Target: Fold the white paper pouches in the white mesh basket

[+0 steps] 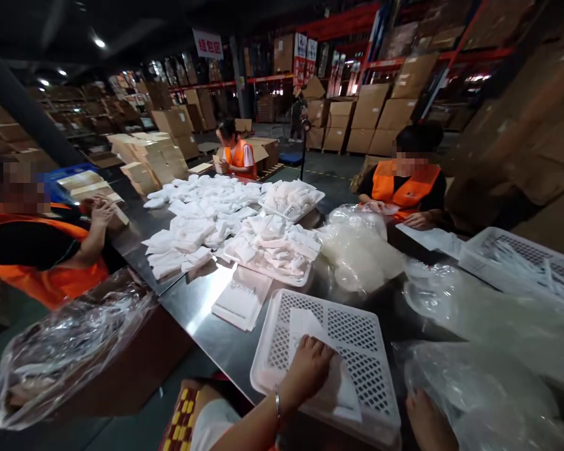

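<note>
My left hand [308, 364], with a bracelet at its wrist, is over a white plastic basket [376, 369] in front of me. Its fingers are bent together on a flat white pouch [345, 398], which lies across the basket's mesh floor. My right hand [427, 421] is low at the right, beside a clear plastic bag [479, 382] of pale, whitish contents. The fingertips of that hand are not plainly visible. Just beyond the basket lies a stack of flat printed white pouches [241, 299].
White pouches are heaped in a tray [289, 275] and in a pile [202, 207] mid-table. Another basket [489, 241] stands right. Co-workers in orange vests sit left [70, 269], far [240, 156] and right [407, 181]. A plastic-lined carton [136, 357] is at the table's left edge.
</note>
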The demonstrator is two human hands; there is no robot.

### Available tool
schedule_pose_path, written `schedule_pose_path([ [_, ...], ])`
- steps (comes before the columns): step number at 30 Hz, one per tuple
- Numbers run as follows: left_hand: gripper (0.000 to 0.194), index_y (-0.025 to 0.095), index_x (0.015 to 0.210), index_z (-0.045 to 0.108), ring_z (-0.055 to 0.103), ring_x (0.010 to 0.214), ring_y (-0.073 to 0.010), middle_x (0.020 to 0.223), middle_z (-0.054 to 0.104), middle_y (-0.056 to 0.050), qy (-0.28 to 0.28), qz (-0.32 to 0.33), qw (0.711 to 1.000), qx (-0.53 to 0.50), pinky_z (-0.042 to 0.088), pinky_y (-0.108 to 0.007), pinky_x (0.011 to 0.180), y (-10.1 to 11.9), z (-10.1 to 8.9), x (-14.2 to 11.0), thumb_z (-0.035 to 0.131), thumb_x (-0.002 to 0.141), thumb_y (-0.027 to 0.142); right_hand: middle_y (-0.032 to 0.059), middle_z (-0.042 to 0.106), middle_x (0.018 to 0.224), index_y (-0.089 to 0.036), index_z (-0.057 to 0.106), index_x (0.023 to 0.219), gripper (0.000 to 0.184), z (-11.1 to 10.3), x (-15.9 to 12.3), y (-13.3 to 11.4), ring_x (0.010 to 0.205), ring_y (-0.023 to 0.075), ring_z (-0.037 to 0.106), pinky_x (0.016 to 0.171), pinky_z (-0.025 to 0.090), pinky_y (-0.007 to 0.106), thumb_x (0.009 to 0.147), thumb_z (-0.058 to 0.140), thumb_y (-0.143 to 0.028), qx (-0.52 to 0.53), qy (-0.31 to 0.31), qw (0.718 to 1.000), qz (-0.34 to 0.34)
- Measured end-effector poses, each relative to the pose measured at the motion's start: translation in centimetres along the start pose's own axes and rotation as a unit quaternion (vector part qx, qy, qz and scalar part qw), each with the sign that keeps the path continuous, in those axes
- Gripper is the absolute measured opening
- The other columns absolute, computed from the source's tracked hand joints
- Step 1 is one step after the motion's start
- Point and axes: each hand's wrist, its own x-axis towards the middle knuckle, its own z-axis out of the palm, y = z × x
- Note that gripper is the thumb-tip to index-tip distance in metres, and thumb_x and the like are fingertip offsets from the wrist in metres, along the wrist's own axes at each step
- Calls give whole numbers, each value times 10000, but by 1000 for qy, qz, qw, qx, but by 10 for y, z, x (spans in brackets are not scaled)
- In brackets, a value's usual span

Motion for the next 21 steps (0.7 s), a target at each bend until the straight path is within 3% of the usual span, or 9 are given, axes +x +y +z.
schedule_pose_path([
  [3, 633, 199, 1344, 434, 425, 1240, -333, 1357, 492, -131, -53, 38, 998, 6, 248, -579, 1118, 4, -3, -13, 640, 772, 373, 147, 593, 679, -223, 644, 718, 488, -1, 1, -9, 668, 387, 630, 606, 504, 568, 789, 280, -540, -70, 9, 996, 48],
  [5, 795, 189, 1434, 315, 356, 1305, -369, 1457, 386, -162, -76, 59, 995, 13, 190, -625, 1123, 5, -5, -19, 657, 727, 316, 159, 615, 749, -197, 681, 791, 494, -1, 3, -12, 716, 382, 627, 580, 493, 543, 813, 276, -479, -101, 9, 993, 55],
  [7, 821, 198, 1461, 265, 322, 1338, -371, 1497, 337, -165, -93, 69, 993, 14, 165, -649, 1118, 2, -7, -23, 619, 722, 230, 153, 644, 843, -207, 709, 833, 418, -3, 3, -13, 824, 364, 633, 632, 498, 513, 804, 311, -333, -114, 7, 993, 39],
  [11, 581, 217, 1356, 428, 403, 1302, -292, 1388, 498, -111, -99, 72, 992, -14, 181, -603, 1136, -11, -10, -23, 521, 788, 141, 135, 673, 949, -214, 738, 877, 384, -10, 3, -14, 947, 313, 635, 746, 504, 456, 755, 375, -184, -124, 0, 992, 10],
  [14, 356, 178, 1158, 567, 460, 1260, -224, 1261, 597, -91, -82, 74, 994, -16, 230, -493, 1153, -21, -11, -22, 445, 839, 76, 163, 665, 983, -180, 730, 961, 393, -15, 5, -18, 919, 346, 632, 734, 508, 486, 774, 398, -278, -137, -1, 990, 19],
  [17, 258, 161, 1056, 595, 482, 1241, -209, 1262, 602, -88, -68, 71, 995, 3, 278, -458, 1133, -25, -13, -20, 422, 883, 79, 190, 652, 996, -170, 715, 960, 442, -18, 12, -26, 899, 394, 618, 692, 490, 546, 782, 397, -421, -125, -13, 990, 57],
  [21, 226, 167, 994, 613, 505, 1208, -201, 1161, 645, -79, -67, 74, 995, 26, 318, -434, 1096, -19, -19, -18, 392, 948, 152, 166, 659, 878, -198, 697, 825, 336, -25, 29, -29, 851, 355, 642, 678, 492, 502, 740, 407, -346, -80, -27, 993, 82],
])
